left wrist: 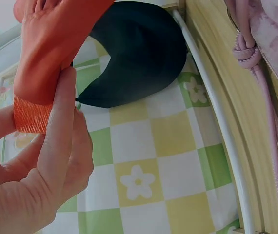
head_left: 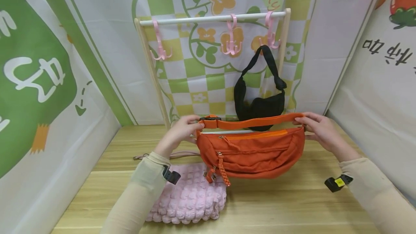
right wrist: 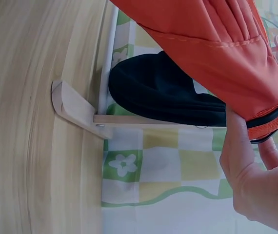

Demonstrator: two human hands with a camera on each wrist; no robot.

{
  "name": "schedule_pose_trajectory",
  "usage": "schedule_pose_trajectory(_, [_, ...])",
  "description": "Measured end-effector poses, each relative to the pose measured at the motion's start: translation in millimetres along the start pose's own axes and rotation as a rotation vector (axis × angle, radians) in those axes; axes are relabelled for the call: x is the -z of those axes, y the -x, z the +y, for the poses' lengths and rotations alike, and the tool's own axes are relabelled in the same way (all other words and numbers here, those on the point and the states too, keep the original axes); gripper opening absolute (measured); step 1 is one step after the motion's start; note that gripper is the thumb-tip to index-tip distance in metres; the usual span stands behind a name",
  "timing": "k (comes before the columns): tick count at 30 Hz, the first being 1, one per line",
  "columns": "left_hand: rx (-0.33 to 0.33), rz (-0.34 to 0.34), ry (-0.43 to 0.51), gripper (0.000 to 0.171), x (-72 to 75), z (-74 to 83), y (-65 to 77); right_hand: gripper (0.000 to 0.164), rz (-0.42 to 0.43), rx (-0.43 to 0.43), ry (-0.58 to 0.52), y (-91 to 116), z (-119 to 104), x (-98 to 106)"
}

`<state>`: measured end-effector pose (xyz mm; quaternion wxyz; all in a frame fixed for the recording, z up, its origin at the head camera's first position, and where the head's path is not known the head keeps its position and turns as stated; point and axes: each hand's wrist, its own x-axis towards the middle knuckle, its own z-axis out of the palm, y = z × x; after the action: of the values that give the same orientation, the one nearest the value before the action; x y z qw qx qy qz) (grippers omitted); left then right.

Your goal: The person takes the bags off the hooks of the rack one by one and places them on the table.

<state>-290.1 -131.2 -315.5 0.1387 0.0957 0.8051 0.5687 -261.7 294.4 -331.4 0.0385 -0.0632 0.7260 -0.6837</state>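
An orange waist bag [head_left: 253, 154] is held up above the table, its strap [head_left: 256, 122] stretched across the top between both hands. My left hand [head_left: 182, 131] pinches the strap and bag end near the black buckle; the left wrist view shows thumb and fingers on the orange webbing [left wrist: 30, 116]. My right hand [head_left: 318, 131] grips the other end, where the right wrist view shows the fingers around the bag's corner [right wrist: 268, 124]. Behind it a black bag [head_left: 260, 107] hangs from the pink hook [head_left: 270, 31] at the right. A pink quilted bag [head_left: 188, 194] lies on the table below my left hand.
A rack with a white bar [head_left: 208, 19] and wooden posts stands at the back. Two more pink hooks, left [head_left: 160, 44] and middle [head_left: 232, 39], hang from the bar. The wooden table [head_left: 292, 205] lies between printed cloth walls.
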Motion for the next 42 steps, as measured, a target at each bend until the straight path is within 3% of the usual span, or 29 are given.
schedule_pose_trajectory(9, [0.043, -0.103, -0.018, 0.048, -5.9, -6.4, -3.2, 0.008, -0.048, -0.072, 0.110, 4, 4, 8])
schedule_pose_trajectory(21, [0.043, -0.197, -0.107, 0.036, -11.5, -6.2, -0.8, 0.016, -0.093, -0.167, 0.188, 6, 10, 16])
schedule_pose_trajectory(24, [0.047, -0.209, -0.124, 0.031, -12.7, -7.6, -0.1, 0.024, -0.108, -0.198, 0.211, 7, 11, 17])
schedule_pose_trajectory(30, [0.027, -0.256, -0.163, 0.023, -14.4, -8.5, 2.1, 0.056, -0.135, -0.248, 0.257, 10, 16, 19])
schedule_pose_trajectory(34, [0.019, -0.287, -0.194, 0.017, -15.5, -10.2, 2.6, 0.058, -0.165, -0.275, 0.252, 11, 21, 21])
schedule_pose_trajectory(42, [0.065, -0.323, -0.188, 0.039, -18.7, -15.6, 4.4, 0.054, -0.222, -0.345, 0.223, 12, 28, 23])
